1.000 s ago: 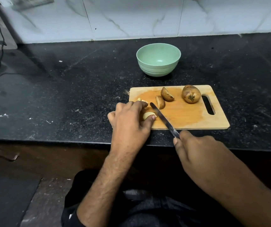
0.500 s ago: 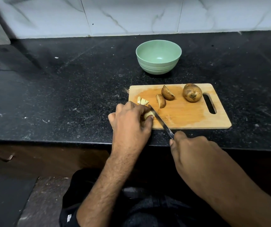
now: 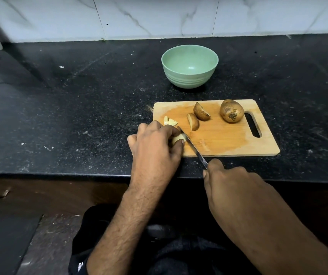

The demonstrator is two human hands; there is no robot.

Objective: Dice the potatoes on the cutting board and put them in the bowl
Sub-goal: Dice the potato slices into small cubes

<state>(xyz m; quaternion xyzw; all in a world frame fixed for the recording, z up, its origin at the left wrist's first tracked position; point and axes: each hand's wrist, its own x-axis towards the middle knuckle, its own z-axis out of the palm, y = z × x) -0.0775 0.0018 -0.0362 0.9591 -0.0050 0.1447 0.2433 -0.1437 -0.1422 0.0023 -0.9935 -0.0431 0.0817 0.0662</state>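
Head view: the left hand curls over a potato piece at the cutting board's near-left corner, pinching it. The right hand grips the knife — blade against that piece. The bowl stands beyond on the desk.

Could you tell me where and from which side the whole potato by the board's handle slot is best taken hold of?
Grip the whole potato across its rounded middle, coming from above. It lies apart from the wedges on the cutting board, so fingers should fit round both sides; its smooth oval shape offers no better hold.
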